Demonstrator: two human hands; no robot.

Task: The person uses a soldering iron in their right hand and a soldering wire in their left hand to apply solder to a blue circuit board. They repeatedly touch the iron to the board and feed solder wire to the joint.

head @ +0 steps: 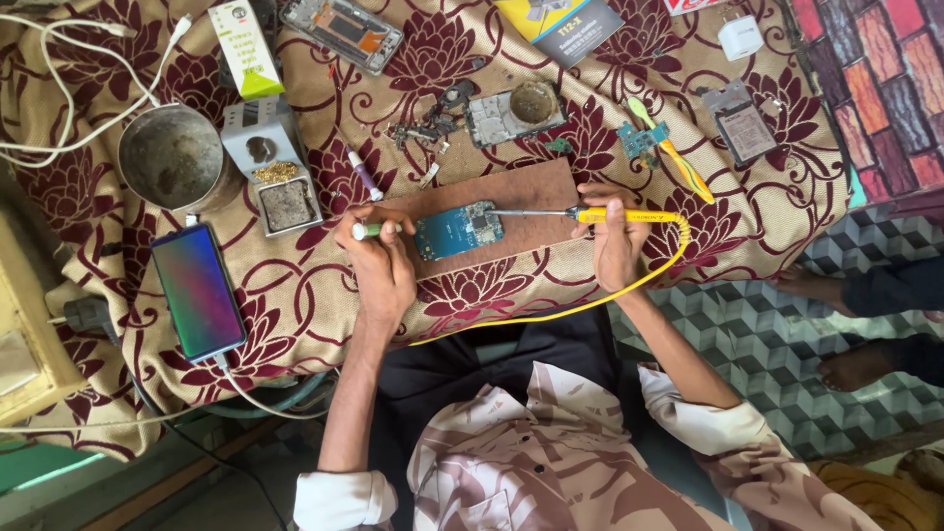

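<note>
- Circuit board (458, 229): blue, at frame centre on a brown board (521, 202), between both hands.
- Right hand (618, 239): fingers clamped on yellow soldering iron (590, 214); long axis horizontal, tip touching the board's right edge.
- Left hand (379, 258): fingers closed on a small green-tipped tool (363, 231) just left of it.

Both forearms reach forward from rolled-up sleeves, converging slightly. The left hand (379, 258) is curled with the back of the hand up, fingers pinched closed near the thumb, wrist straight. The right hand (612, 233) is also closed, fingers wrapped in a pen-like grip, knuckles up, wrist bent a little inward, well apart from the left
</note>
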